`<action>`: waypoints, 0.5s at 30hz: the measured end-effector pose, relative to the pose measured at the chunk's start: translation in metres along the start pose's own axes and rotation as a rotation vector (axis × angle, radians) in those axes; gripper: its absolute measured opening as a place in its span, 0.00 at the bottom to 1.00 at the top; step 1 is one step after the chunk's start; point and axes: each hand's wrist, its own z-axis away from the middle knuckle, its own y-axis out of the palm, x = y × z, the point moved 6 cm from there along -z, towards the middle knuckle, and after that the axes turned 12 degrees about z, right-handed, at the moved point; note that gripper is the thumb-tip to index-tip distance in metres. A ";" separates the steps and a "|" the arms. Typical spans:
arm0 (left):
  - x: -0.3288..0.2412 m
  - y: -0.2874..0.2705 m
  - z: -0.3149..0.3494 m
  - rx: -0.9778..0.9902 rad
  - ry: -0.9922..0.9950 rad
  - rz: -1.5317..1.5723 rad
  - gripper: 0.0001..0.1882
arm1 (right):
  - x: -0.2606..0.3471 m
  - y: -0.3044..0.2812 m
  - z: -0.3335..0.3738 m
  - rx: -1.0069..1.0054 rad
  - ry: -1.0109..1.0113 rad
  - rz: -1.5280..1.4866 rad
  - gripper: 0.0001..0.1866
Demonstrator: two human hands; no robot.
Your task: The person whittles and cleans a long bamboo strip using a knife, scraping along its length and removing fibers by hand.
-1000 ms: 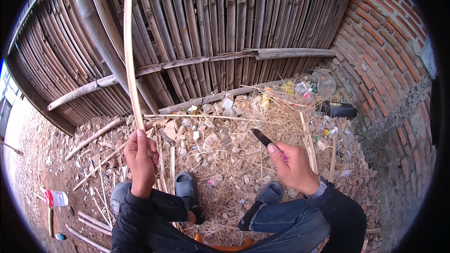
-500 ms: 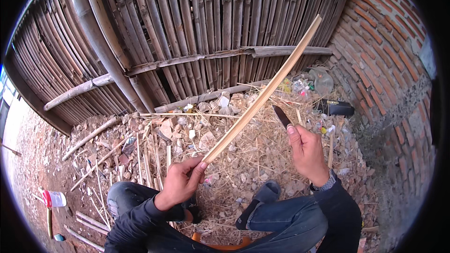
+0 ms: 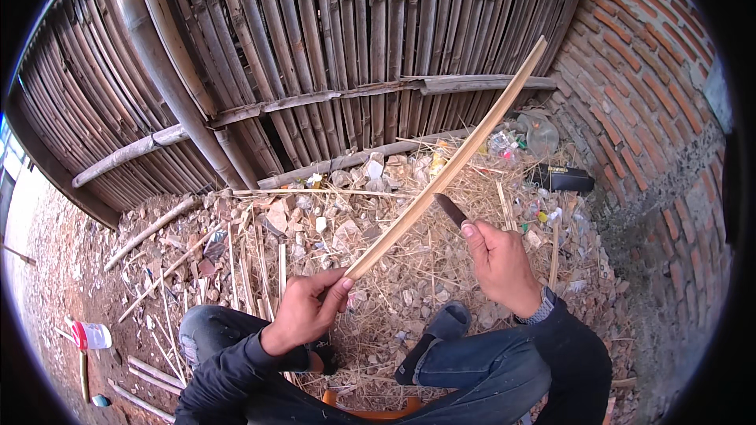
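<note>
A long, pale strip of split bamboo [image 3: 441, 181] slants up and away to the right in front of me. Its near end is pinched between the thumb and fingers of my left hand [image 3: 309, 308]. My right hand [image 3: 504, 267] is closed round the handle of a knife, which the fingers hide. The dark knife blade [image 3: 451, 209] points up and left, its tip close to the strip's right edge; whether they touch I cannot tell.
A bamboo wall [image 3: 331, 31] stands ahead, a brick wall [image 3: 630, 102] to the right. Stones, straw and litter cover the ground, with several bamboo sticks [image 3: 240, 267] at left. A black case [image 3: 568, 179] lies by the bricks. A red-and-white container [image 3: 91, 335] is far left.
My right hand and the knife have moved left and slightly down, bringing the blade nearer the strip. The strip's far end has dipped a little; my left hand keeps its hold.
</note>
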 end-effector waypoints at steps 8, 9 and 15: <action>0.003 0.000 0.003 -0.016 -0.070 0.045 0.13 | 0.004 0.019 0.004 0.090 0.007 -0.060 0.20; 0.003 -0.002 0.004 -0.019 -0.072 0.042 0.13 | 0.004 0.023 0.004 0.085 -0.018 -0.074 0.20; -0.006 0.010 -0.004 0.035 -0.091 0.117 0.14 | 0.034 0.052 0.030 0.261 -0.189 -0.094 0.20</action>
